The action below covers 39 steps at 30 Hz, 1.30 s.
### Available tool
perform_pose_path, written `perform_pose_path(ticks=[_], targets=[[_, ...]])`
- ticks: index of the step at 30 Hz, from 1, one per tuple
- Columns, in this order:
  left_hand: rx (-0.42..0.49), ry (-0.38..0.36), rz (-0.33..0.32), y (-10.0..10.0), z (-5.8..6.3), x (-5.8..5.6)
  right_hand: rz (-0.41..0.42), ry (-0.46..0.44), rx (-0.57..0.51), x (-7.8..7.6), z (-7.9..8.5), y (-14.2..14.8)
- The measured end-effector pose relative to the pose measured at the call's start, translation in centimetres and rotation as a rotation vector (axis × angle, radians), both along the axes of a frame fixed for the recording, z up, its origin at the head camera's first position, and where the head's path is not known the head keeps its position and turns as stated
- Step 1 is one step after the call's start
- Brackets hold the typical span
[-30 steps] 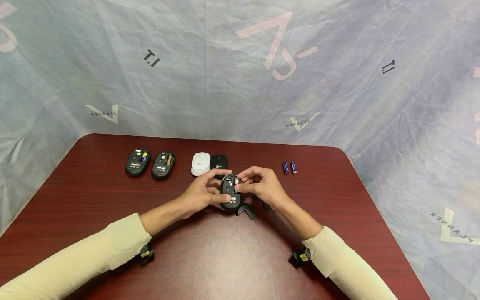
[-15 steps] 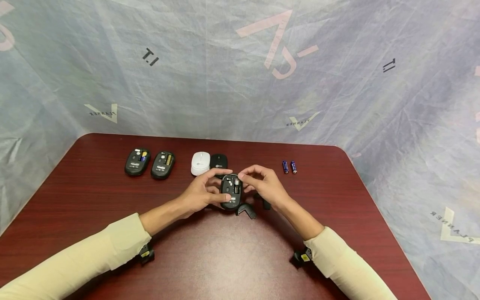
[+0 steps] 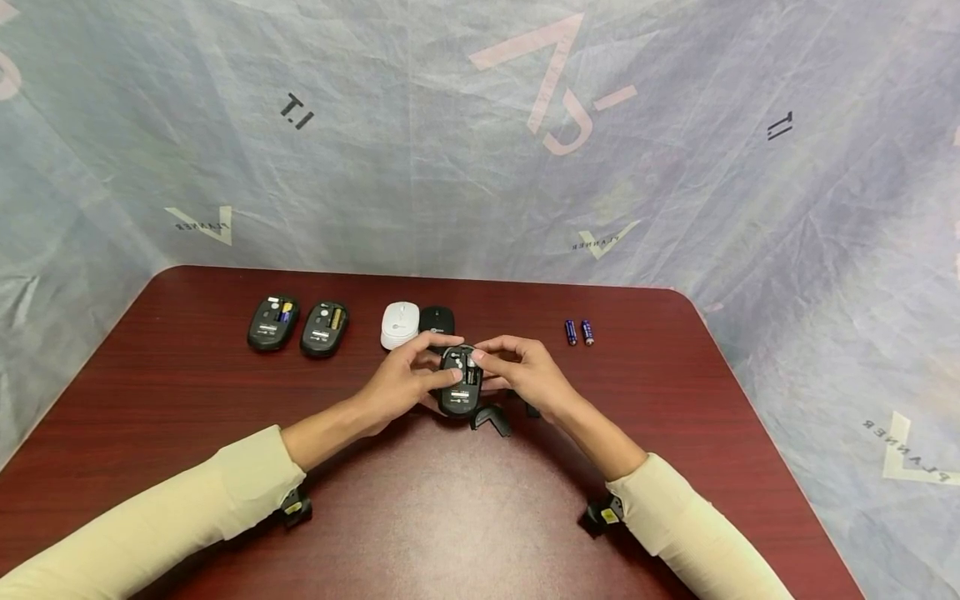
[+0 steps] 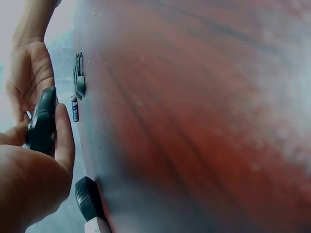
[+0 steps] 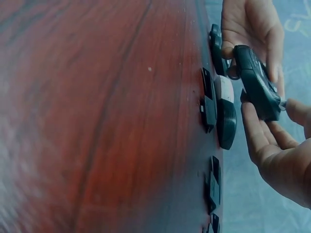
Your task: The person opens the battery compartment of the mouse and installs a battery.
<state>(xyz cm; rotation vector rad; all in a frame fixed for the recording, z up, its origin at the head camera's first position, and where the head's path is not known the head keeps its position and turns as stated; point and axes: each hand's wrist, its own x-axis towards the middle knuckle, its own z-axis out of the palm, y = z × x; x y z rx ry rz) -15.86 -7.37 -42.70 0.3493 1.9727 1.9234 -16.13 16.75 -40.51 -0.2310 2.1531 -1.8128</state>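
My left hand [image 3: 397,379] grips a black computer mouse [image 3: 459,400] by its left side, with the underside and its battery compartment turned up. The left thumb lies across that underside. From the other side, my right hand [image 3: 528,371] pinches with its thumb on a silvery battery [image 5: 283,103] at the compartment, while its fingers lie against the opposite face of the mouse. Most of the battery is hidden by the thumb. Below the mouse, a black battery cover [image 3: 491,419] rests on the table; another dark piece [image 3: 532,410] lies partly behind my right wrist.
Two upturned black mice [image 3: 273,323] with batteries showing lie at the left. A white mouse [image 3: 400,325] and a black mouse [image 3: 437,320] sit behind my hands. Two blue batteries [image 3: 579,332] lie at the right on the reddish table [image 3: 637,400].
My right thumb and fingers lifted off the battery's middle toward the mouse's top edge, then the thumb came down on the battery's upper end. My left thumb slid higher on the underside.
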Motion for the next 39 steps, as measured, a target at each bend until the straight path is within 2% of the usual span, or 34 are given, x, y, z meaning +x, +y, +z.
perform_pose_path(ticks=[8, 17, 23, 25, 31, 36, 39], targets=[[-0.021, 0.075, 0.081, 0.7, 0.6, 0.3, -0.024, 0.066, -0.04, 0.2, -0.1, -0.6], [-0.012, 0.072, 0.114, 1.0, 0.9, 0.4, -0.069, 0.147, -0.014, 0.3, -0.2, -1.2], [-0.074, 0.172, 0.151, 0.9, 0.8, 0.3, -0.028, 0.28, 0.126, 0.4, 0.1, -1.6], [-0.081, 0.185, 0.154, 0.7, 0.7, 0.3, -0.016, 0.326, 0.179, 0.5, 0.2, -1.7], [-0.01, 0.094, 0.116, 0.3, 0.7, 0.2, -0.014, 0.383, 0.26, 0.5, 0.1, -2.0], [-0.005, 0.064, 0.114, -0.1, 0.8, 0.2, -0.043, 0.429, 0.339, 0.4, 0.0, -2.5], [-0.008, 0.047, 0.127, -0.5, 0.9, 0.2, -0.064, 0.409, 0.315, 0.3, -0.1, -2.8]])
